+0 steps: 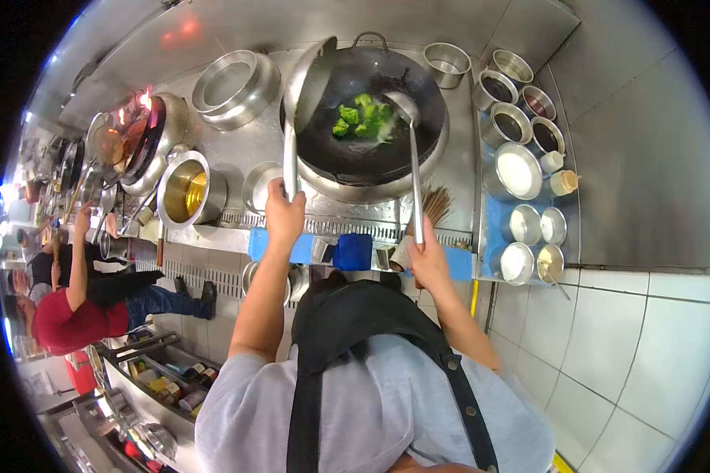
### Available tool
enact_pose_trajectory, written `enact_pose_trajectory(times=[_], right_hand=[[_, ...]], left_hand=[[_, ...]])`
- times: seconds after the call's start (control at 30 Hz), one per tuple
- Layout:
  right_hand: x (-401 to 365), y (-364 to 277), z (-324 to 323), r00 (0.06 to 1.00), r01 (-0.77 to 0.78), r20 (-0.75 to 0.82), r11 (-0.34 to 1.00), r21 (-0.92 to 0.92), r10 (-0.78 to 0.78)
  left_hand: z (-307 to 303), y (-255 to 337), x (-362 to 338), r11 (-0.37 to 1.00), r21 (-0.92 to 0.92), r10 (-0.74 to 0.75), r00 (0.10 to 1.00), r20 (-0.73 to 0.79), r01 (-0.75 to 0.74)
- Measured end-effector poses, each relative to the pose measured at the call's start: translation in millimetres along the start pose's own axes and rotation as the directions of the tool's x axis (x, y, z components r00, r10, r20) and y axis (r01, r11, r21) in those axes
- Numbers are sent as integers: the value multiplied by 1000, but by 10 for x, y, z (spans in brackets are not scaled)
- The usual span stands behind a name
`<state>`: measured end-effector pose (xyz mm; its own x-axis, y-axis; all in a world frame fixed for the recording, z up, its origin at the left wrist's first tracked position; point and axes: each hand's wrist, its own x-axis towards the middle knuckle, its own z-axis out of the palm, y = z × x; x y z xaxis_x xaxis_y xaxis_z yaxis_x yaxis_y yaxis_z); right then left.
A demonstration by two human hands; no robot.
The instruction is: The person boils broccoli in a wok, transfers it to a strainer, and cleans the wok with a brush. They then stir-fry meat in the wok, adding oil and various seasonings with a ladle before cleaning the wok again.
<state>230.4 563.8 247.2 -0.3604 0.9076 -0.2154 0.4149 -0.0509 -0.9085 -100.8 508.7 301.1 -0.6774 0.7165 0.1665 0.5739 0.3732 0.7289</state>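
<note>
A black wok (pixel 347 154) sits on the steel stove in front of me, with green broccoli florets (pixel 361 116) in liquid inside it. My left hand (pixel 282 211) grips the long handle of a large metal strainer scoop (pixel 309 79) that leans on the wok's left rim. My right hand (pixel 427 260) holds the thin handle of a steel ladle (pixel 402 106). Its bowl rests in the wok just right of the broccoli. My grey shirt and black apron fill the bottom of the view.
Several steel seasoning pots (pixel 521 126) stand right of the wok. A pot of oil (pixel 185 189) and a steel bowl (pixel 229 87) stand to its left. Beyond them a second wok (pixel 134 134) burns with flame. A co-worker in a red shirt (pixel 71 319) stands far left.
</note>
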Motion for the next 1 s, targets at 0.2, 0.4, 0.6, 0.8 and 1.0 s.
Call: enact_pose_trajectory(times=[0.2, 0.4, 0.6, 0.8, 1.0], right_hand=[[134, -708, -362, 953, -169, 255, 986, -13, 167], [163, -1125, 85, 941, -133, 336, 886, 445, -28], [454, -2067, 1282, 690, -300, 709, 832, 466, -149], [711, -2504, 2946, 544, -158, 836, 971, 181, -67], [751, -2567, 3812, 472, -78, 876, 994, -71, 100]], left_hand=[[-384, -557, -455, 972, -222, -119, 977, -177, 78], [-1088, -909, -1175, 650, -480, -531, 804, 268, 589], [-924, -1890, -1350, 311, -679, -445, 733, 514, 665], [-947, -2456, -1129, 182, -643, -384, 656, 650, 744], [-1117, -2133, -1337, 961, 34, -273, 962, -4, 273]])
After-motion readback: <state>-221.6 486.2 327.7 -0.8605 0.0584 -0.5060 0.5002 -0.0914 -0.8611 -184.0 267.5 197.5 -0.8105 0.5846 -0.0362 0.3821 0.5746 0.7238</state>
